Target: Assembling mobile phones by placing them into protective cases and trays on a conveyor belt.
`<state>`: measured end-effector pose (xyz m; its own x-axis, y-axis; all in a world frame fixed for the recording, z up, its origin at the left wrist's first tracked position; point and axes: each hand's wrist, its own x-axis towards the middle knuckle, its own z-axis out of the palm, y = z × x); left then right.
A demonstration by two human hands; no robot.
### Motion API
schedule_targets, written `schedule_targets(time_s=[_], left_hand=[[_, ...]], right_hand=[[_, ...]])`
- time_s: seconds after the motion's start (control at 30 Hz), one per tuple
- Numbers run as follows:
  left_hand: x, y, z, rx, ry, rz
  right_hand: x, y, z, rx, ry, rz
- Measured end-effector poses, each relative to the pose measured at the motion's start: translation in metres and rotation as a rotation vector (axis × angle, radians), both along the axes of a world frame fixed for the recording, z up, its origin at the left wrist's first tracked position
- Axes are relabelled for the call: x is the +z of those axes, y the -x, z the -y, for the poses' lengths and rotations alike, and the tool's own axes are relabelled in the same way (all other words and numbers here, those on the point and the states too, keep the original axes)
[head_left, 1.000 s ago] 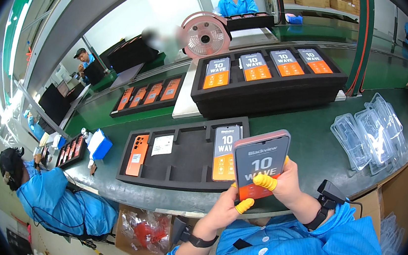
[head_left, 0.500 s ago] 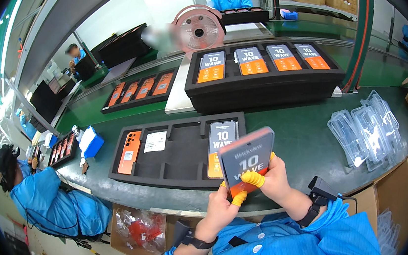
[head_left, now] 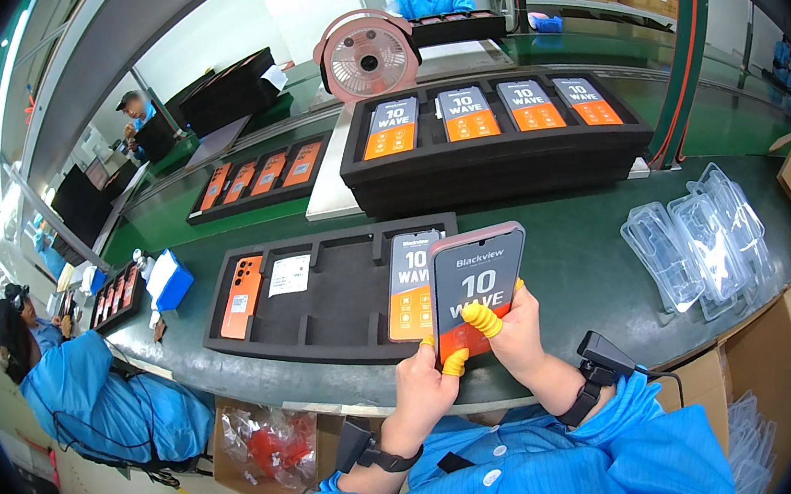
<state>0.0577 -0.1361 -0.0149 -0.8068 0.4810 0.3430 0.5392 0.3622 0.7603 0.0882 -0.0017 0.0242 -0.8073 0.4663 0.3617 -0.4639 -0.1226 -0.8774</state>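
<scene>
A smartphone (head_left: 476, 273) with a printed grey and orange front is held up between my two hands, screen side toward me. My left hand (head_left: 423, 385) grips its lower left corner, and my right hand (head_left: 513, 337) clasps the lower right side; yellow finger cots cover some fingertips. Just left and behind lies a black foam tray (head_left: 343, 285). In it rest an orange phone (head_left: 242, 296), back up, at the left end, a white label (head_left: 290, 275) beside it, and a phone with a printed front (head_left: 412, 283) at the right end, partly hidden by the held phone.
Stacked black foam trays (head_left: 490, 175) with several phones stand behind, near a pink fan (head_left: 371, 59). Clear plastic trays (head_left: 695, 245) pile up at right beside cardboard boxes (head_left: 771, 344). Another tray of orange phones (head_left: 263, 175) lies back left. A co-worker (head_left: 91, 389) sits at left.
The phone in my hands has turned to face me more squarely and stands more upright. The whole view has shifted slightly, moving the trays a little left. Both hands keep their hold.
</scene>
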Motion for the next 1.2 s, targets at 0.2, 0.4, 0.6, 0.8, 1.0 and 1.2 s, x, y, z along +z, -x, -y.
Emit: schedule_targets(time_s=[0.2, 0.4, 0.6, 0.8, 1.0, 1.2], left_hand=[[0.012, 0.005, 0.007, -0.101, -0.097, 0.233], [0.047, 0.055, 0.080, -0.177, -0.626, 0.507], [0.015, 0.182, 0.214, 0.239, -0.264, 0.533], [0.040, 0.196, 0.223, 0.218, 0.293, 0.705], [0.052, 0.169, 0.173, 0.580, 1.146, -0.364], [0.036, 0.197, 0.231, 0.745, 1.006, -0.124]], right_hand=[[0.003, -0.001, 0.003, -0.040, -0.176, -0.002], [0.020, -0.027, -0.050, -0.201, -0.770, 0.134], [-0.011, -0.089, -0.143, -0.893, -1.228, 0.393], [-0.046, -0.132, -0.227, -1.079, -1.113, 0.899], [-0.030, -0.121, -0.202, -1.110, -1.287, 0.808], [-0.026, -0.125, -0.218, -0.965, -1.342, 0.768]])
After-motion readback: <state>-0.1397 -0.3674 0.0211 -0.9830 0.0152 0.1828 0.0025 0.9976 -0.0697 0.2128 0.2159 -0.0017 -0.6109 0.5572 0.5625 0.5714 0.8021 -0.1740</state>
